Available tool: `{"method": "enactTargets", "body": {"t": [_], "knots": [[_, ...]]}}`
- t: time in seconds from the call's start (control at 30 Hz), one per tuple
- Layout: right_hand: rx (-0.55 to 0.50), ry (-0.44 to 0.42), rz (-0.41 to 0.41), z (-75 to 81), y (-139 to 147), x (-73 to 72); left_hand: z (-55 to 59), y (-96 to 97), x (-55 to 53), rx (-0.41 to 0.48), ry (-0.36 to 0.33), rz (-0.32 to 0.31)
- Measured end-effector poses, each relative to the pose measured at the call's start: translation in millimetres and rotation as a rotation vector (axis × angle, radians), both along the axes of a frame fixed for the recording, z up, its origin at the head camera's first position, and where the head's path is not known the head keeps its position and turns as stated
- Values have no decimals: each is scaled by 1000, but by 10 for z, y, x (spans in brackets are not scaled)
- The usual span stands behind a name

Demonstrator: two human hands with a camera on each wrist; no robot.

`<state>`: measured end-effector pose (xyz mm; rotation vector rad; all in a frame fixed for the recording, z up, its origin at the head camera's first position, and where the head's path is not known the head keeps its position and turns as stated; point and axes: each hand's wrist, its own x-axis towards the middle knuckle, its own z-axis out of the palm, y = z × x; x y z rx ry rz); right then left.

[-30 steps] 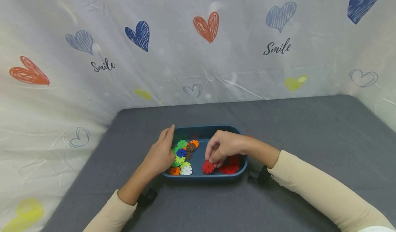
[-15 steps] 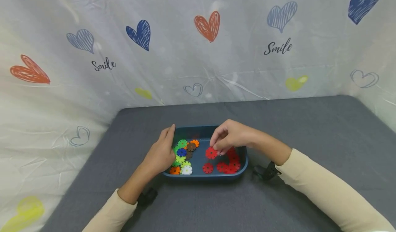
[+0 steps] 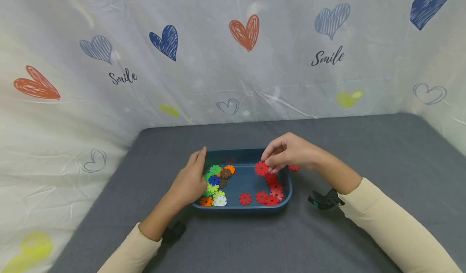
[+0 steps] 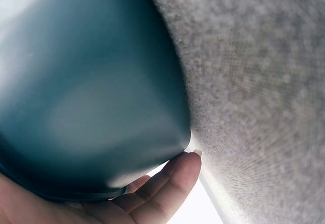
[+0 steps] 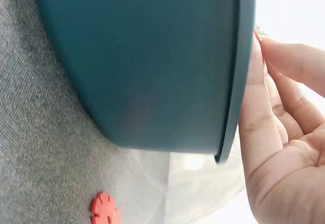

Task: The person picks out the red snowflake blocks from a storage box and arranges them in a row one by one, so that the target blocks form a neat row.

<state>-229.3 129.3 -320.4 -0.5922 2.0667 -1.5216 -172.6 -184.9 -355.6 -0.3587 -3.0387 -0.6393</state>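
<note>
My right hand (image 3: pixel 291 151) pinches a red notched plastic disc (image 3: pixel 261 168) between thumb and fingertips, above the right part of the blue tray (image 3: pixel 240 209). In the right wrist view, only a sliver of that disc shows between the fingers, beside the tray's rim. Below it, several red discs (image 3: pixel 275 192) lie along the tray's right side, with a single red disc (image 3: pixel 245 198) apart from them. My left hand (image 3: pixel 187 182) grips the tray's left end, its fingers (image 4: pixel 175 181) against the outer wall in the left wrist view.
Inside the tray at left, green, orange, brown, white and blue discs (image 3: pixel 214 179) lie in a group. Outside its right wall, another red disc (image 3: pixel 294 168) rests on the grey cloth-covered table (image 3: pixel 240 244). A white curtain (image 3: pixel 204 70) printed with hearts hangs behind.
My right hand has moved up and to the right, raising a red disc from the tray's right side and uncovering the red discs beneath. The left hand stays in place.
</note>
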Motion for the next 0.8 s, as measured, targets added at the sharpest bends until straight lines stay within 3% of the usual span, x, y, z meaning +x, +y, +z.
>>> {"method": "enactTargets", "body": {"t": [0.47, 0.8], "knots": [[-65, -20, -65, -23, 204, -45, 1, -12, -7, -7, 13, -6], [-55, -3, -108, -48, 366, -78, 5, -6, -2, -1, 5, -4]]}}
